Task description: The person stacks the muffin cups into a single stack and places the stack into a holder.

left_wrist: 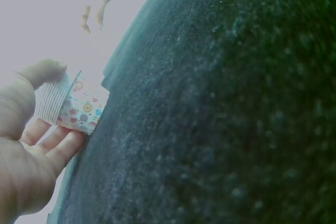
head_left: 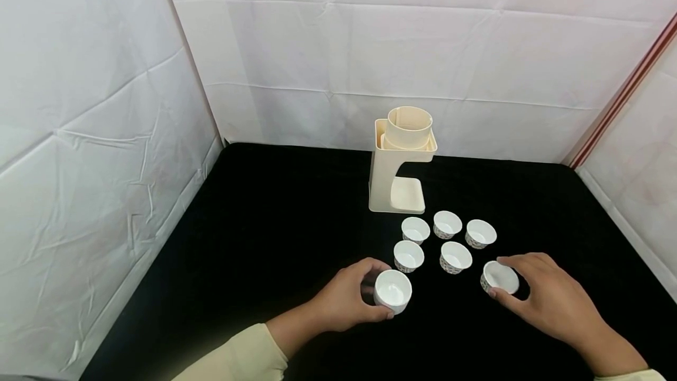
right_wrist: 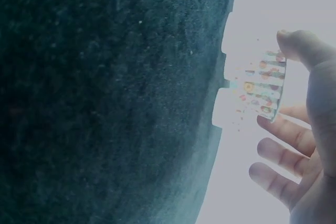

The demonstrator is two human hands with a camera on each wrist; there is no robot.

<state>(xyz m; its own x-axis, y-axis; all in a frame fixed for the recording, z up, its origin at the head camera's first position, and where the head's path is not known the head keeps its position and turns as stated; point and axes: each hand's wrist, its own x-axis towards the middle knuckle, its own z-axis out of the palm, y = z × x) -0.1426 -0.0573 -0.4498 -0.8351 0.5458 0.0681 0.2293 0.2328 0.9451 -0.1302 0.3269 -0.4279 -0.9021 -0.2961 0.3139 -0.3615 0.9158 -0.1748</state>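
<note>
My left hand (head_left: 346,298) grips a stack of nested white baking cups (head_left: 392,290) between thumb and fingers. In the left wrist view, the stack (left_wrist: 84,104) shows several close rims and a colourful print on its outermost wall. On the right, my right hand (head_left: 552,297) pinches one white baking cup (head_left: 500,277) by its rim, thumb on the near side and fingers on the far side. That cup's printed, pleated side (right_wrist: 266,85) faces the right wrist camera. Between the hands and farther back, several more baking cups (head_left: 456,256) stand upright, mouths up, on the black tabletop.
A cream plastic stand (head_left: 382,184) with a round open tube (head_left: 408,128) on top stands behind the cups. The black table (head_left: 275,222) meets white cloth walls (head_left: 296,46) at the back and on both sides.
</note>
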